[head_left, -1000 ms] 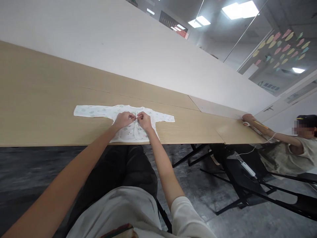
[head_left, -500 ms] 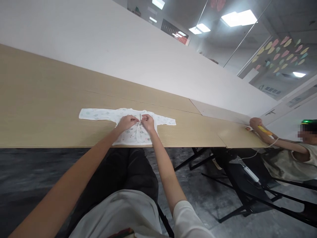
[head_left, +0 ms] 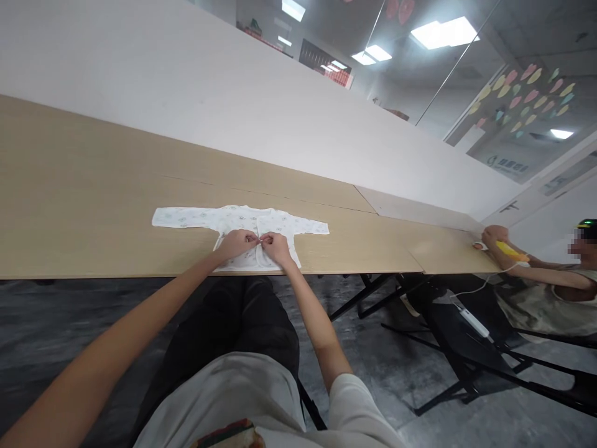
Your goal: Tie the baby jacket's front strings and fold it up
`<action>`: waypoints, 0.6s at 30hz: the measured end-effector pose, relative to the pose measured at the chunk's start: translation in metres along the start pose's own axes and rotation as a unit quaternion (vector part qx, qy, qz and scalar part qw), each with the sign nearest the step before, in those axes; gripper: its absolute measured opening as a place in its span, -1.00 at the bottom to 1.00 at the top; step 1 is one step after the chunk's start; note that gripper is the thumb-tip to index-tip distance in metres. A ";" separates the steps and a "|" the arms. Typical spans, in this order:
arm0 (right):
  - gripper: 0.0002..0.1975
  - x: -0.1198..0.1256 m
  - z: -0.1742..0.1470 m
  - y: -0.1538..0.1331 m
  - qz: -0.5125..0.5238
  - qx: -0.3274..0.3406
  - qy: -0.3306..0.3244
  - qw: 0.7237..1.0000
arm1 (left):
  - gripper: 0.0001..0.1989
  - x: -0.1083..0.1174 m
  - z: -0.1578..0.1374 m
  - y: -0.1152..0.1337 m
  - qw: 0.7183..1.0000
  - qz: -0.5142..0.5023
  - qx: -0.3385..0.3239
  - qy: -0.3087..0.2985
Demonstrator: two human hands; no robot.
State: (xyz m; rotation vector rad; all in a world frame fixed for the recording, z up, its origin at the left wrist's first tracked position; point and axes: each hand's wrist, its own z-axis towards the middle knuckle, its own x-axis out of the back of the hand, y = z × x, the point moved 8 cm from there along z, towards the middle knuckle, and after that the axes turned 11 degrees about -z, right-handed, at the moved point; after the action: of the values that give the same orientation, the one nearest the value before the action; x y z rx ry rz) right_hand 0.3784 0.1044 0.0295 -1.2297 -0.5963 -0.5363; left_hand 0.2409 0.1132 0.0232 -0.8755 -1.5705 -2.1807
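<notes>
A small white baby shirt (head_left: pixel 237 216) with a faint print lies flat on the table, its sleeves stretched out left and right. My left hand (head_left: pixel 239 242) pinches the shirt's front edge near the middle of the chest. Close beside it, my right hand (head_left: pixel 276 246) pinches the other side of the same front opening. The fingertips of both hands nearly meet there. They hide the exact bit of cloth or fastener between them. The lower hem sits near the table's front edge.
The wooden table (head_left: pixel 93 168) runs along a white partition (head_left: pixel 209 93). At the far right another person's hands (head_left: pixel 497 235) hold something yellow (head_left: pixel 512 251). A black folding chair (head_left: pixel 457 336) with a white power strip (head_left: pixel 476 325) stands to the right.
Both hands have moved down the shirt's front opening, from near the neckline to mid-chest, and come closer together. The upper front now lies uncovered. The camera view has shifted slightly.
</notes>
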 end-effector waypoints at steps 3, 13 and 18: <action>-0.80 0.000 -0.002 -0.004 -0.016 0.010 0.004 1.000 | -0.53 0.001 -0.002 0.003 1.000 0.012 -0.005 0.000; -0.87 0.001 0.000 0.000 -0.008 -0.049 0.034 0.998 | -0.55 0.000 0.006 -0.004 0.999 -0.024 0.005 -0.034; -0.79 0.004 0.000 0.000 0.022 -0.053 0.015 0.998 | -0.52 0.000 0.010 0.001 0.997 -0.052 0.012 -0.053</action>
State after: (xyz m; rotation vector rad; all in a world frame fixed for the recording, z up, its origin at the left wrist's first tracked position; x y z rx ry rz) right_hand 0.3812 0.1044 0.0321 -1.3303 -0.5195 -0.5537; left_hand 0.2444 0.1223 0.0262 -0.9370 -1.7243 -2.2134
